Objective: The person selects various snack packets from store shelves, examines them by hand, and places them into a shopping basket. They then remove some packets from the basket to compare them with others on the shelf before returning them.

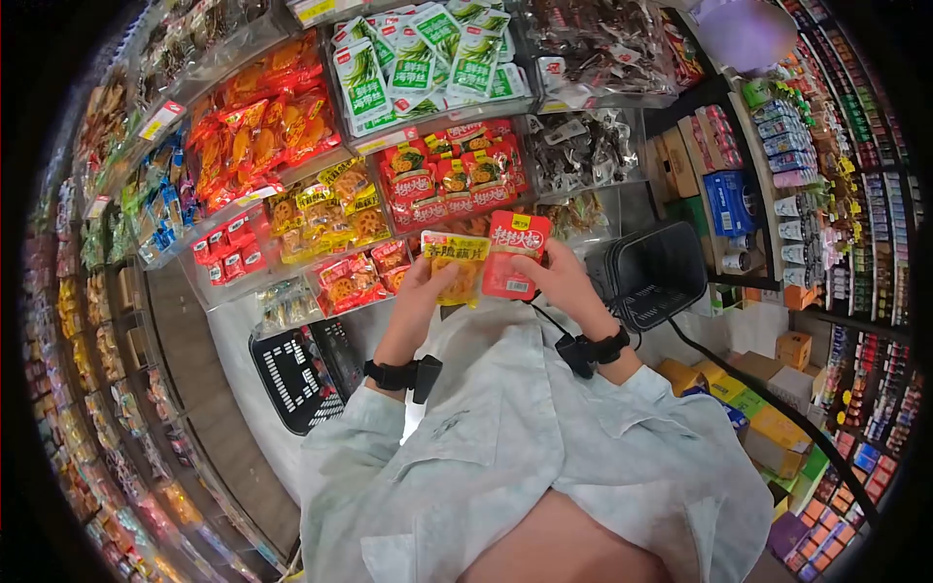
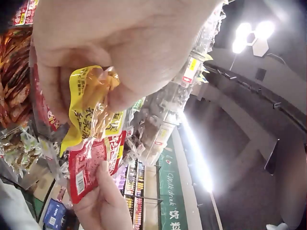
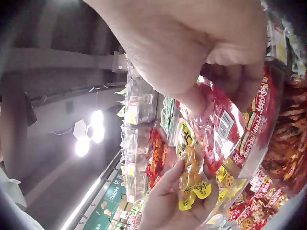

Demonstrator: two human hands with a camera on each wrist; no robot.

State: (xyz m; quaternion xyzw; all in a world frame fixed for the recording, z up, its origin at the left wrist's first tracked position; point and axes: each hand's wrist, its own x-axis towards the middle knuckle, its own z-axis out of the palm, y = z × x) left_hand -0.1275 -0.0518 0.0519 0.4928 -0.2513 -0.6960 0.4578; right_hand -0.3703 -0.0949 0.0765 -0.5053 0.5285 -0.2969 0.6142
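My left hand [image 1: 420,296] pinches a yellow snack packet [image 1: 457,264] by its left side, thumb on the front. A red packet [image 1: 514,255] with a barcode is pinched by my right hand [image 1: 573,282]. The two packets are side by side, their inner edges meeting or overlapping, in front of the snack bins. In the left wrist view the left hand [image 2: 115,43] grips the yellow packet [image 2: 93,108] above the red one [image 2: 91,165]. The right wrist view has the right hand [image 3: 192,52] on the red packet [image 3: 216,124], the yellow one [image 3: 193,175] below.
Ahead are bins of red packets [image 1: 452,175], yellow packets [image 1: 326,209] and green-white packets [image 1: 418,68]. A black basket [image 1: 661,277] is at the right, another [image 1: 292,384] at the lower left. Cartons [image 1: 777,428] lie at the lower right. A dark cable [image 1: 777,418] runs along the right.
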